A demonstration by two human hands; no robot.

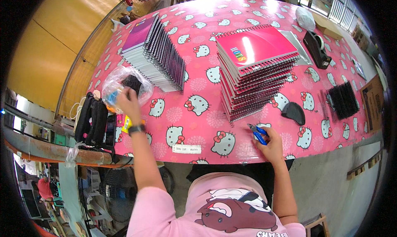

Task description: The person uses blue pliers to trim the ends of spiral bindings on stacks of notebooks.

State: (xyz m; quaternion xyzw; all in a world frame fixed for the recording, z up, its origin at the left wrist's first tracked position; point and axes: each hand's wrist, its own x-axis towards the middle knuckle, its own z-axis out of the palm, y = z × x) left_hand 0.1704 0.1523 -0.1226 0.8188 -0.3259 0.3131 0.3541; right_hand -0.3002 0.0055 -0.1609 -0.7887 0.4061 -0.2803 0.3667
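Note:
My right hand is closed around blue-handled cutting pliers, their metal jaws pointing away near the table's front edge. My left hand reaches to a clear plastic bag at the left, its fingers bent together at the bag. What they hold, if anything, I cannot make out. Something black and something blue show inside the bag. In the middle right stands a tall stack of pink spiral-bound notebooks. Left of it is a stack of purple spiral-bound notebooks, its coils facing right.
A pink patterned cloth covers the table. On the right lie a black tape dispenser, a black curved piece, a bundle of black spiral coils and a cardboard box. A black bag rests at the left edge.

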